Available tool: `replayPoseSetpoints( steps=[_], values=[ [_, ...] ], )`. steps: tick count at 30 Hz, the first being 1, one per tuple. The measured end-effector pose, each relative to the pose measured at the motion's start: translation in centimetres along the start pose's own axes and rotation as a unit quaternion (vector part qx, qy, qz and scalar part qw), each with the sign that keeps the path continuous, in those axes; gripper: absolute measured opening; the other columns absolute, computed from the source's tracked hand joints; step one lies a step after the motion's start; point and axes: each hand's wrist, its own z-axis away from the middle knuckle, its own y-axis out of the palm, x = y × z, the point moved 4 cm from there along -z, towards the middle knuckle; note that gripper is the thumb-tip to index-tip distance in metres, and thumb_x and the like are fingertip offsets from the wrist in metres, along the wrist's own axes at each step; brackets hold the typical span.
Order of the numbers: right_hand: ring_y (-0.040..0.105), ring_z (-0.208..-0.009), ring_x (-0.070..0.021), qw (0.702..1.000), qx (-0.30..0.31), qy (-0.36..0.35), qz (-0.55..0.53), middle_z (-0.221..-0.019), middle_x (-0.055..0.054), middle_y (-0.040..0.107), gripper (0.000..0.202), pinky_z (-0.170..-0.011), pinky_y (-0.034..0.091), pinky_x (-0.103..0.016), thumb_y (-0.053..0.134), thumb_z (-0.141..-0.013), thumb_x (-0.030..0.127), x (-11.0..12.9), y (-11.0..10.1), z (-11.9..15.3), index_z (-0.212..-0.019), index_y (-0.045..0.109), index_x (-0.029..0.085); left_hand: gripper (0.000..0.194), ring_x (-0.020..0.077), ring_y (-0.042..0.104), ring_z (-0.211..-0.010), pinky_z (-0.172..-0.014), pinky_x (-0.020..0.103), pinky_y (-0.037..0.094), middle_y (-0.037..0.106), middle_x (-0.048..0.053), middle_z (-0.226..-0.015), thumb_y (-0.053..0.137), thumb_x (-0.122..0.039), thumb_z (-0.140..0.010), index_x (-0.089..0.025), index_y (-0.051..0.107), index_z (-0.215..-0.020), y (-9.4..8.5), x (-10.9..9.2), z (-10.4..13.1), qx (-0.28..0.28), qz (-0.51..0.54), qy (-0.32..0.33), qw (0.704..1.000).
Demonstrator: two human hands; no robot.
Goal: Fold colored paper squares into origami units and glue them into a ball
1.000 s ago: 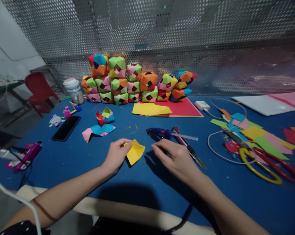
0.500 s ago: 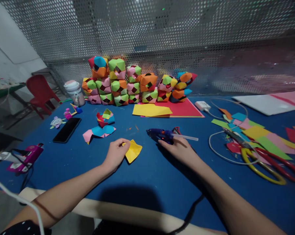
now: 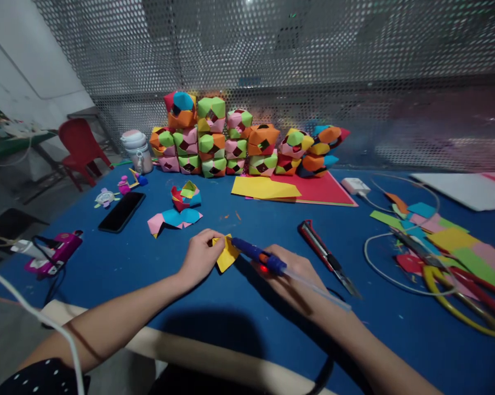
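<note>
My left hand (image 3: 200,253) pinches the left edge of a small folded piece of yellow paper (image 3: 228,260) just above the blue table. In my right hand (image 3: 290,274) is a blue hot glue gun (image 3: 253,252) with a clear glue stick out of its back and a red light lit. Its nozzle is at the upper edge of the yellow paper; whether it touches I cannot tell. Behind my left hand lie a pink and blue folded paper strip (image 3: 176,218) and a red, green and blue folded paper piece (image 3: 186,196).
A utility knife (image 3: 327,257) lies right of my right hand. Farther right are scissors (image 3: 436,280), a looped white cable and paper scraps (image 3: 461,241). Stacked paper balls (image 3: 212,145) stand at the back. A phone (image 3: 122,212) and purple power strip (image 3: 58,252) lie left.
My right hand has lifted the glue gun and brought it left to the yellow paper, uncovering the utility knife. My left hand keeps hold of the paper. The view has shifted slightly.
</note>
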Motion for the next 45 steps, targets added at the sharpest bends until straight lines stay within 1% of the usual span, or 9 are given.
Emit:
replayPoseSetpoints(
  steps=[4,7,13,18,23,31,36,40,45],
  values=[
    [0.055,-0.060,-0.0166,0.998,-0.013,-0.015,0.066,-0.069,-0.005,0.059,0.022,-0.055,0.038,-0.026,0.043,-0.088,0.035,-0.2,0.4,0.2,-0.078,0.052,0.018,0.019,0.0113,0.052,-0.065,-0.059,0.021,0.037,0.060,0.001,-0.073,0.049,-0.018,-0.078,-0.014,0.066,-0.074,0.0,-0.1,0.1,-0.003,-0.006,0.007,1.000],
    [0.055,-0.060,-0.0167,0.996,-0.017,-0.019,0.082,-0.069,-0.005,0.060,0.024,-0.056,0.038,-0.026,0.042,-0.089,0.036,-0.1,0.3,0.2,-0.078,0.053,0.017,0.018,0.0110,0.051,-0.065,-0.058,0.021,0.036,0.060,0.001,-0.072,0.049,-0.018,-0.078,-0.014,0.066,-0.074,0.1,-0.1,0.1,-0.001,-0.007,0.012,1.000],
    [0.054,-0.058,-0.0157,0.997,-0.011,-0.015,0.080,-0.067,-0.005,0.059,0.024,-0.054,0.036,-0.026,0.041,-0.088,0.034,0.1,0.2,0.2,-0.074,0.053,0.018,0.018,0.0107,0.051,-0.064,-0.058,0.021,0.036,0.060,0.001,-0.072,0.049,-0.016,-0.077,-0.014,0.066,-0.073,0.1,-0.1,0.2,-0.003,-0.010,0.020,1.000],
    [0.055,-0.061,-0.0166,0.996,-0.012,-0.018,0.088,-0.068,-0.005,0.060,0.025,-0.056,0.037,-0.026,0.041,-0.089,0.035,0.2,0.0,0.3,-0.076,0.053,0.018,0.017,0.0108,0.051,-0.064,-0.058,0.020,0.036,0.060,0.001,-0.072,0.049,-0.017,-0.077,-0.015,0.066,-0.074,0.0,-0.2,0.2,-0.006,-0.016,0.023,1.000],
    [0.054,-0.059,-0.0162,0.996,-0.008,-0.003,0.085,-0.067,-0.005,0.059,0.024,-0.055,0.037,-0.026,0.041,-0.088,0.035,0.0,-0.1,0.3,-0.074,0.051,0.018,0.017,0.0104,0.050,-0.062,-0.057,0.020,0.035,0.059,0.000,-0.070,0.049,-0.016,-0.077,-0.015,0.065,-0.072,0.0,-0.2,0.2,-0.007,-0.018,0.020,1.000],
    [0.052,-0.056,-0.0158,0.996,-0.006,-0.007,0.086,-0.066,-0.005,0.058,0.024,-0.053,0.036,-0.026,0.040,-0.089,0.033,0.1,-0.3,0.3,-0.072,0.049,0.019,0.017,0.0099,0.048,-0.061,-0.056,0.020,0.035,0.058,0.000,-0.069,0.049,-0.017,-0.077,-0.015,0.065,-0.072,0.1,0.0,0.2,-0.006,-0.012,0.018,1.000],
    [0.055,-0.061,-0.0171,0.997,0.000,-0.016,0.075,-0.070,-0.006,0.060,0.021,-0.056,0.038,-0.027,0.041,-0.088,0.033,0.5,-0.3,0.1,-0.076,0.051,0.019,0.018,0.0110,0.051,-0.063,-0.057,0.021,0.037,0.060,0.001,-0.071,0.049,-0.018,-0.077,-0.015,0.066,-0.072,0.2,-0.2,0.3,0.004,-0.002,0.021,1.000],
    [0.054,-0.057,-0.0157,0.997,0.005,-0.016,0.082,-0.068,-0.006,0.060,0.020,-0.053,0.037,-0.026,0.041,-0.087,0.031,0.6,-0.5,0.1,-0.073,0.050,0.020,0.018,0.0114,0.051,-0.063,-0.056,0.021,0.037,0.061,0.001,-0.071,0.049,-0.019,-0.077,-0.015,0.067,-0.072,0.1,-0.1,0.3,0.002,0.004,0.015,1.000],
    [0.054,-0.056,-0.0150,0.999,-0.001,-0.015,0.048,-0.066,-0.005,0.058,0.021,-0.052,0.037,-0.025,0.040,-0.088,0.031,0.6,-0.9,0.2,-0.073,0.049,0.020,0.018,0.0112,0.051,-0.063,-0.057,0.021,0.037,0.062,0.001,-0.071,0.050,-0.018,-0.075,-0.015,0.067,-0.072,0.2,-0.1,0.2,0.002,0.016,0.006,1.000]
  ],
)
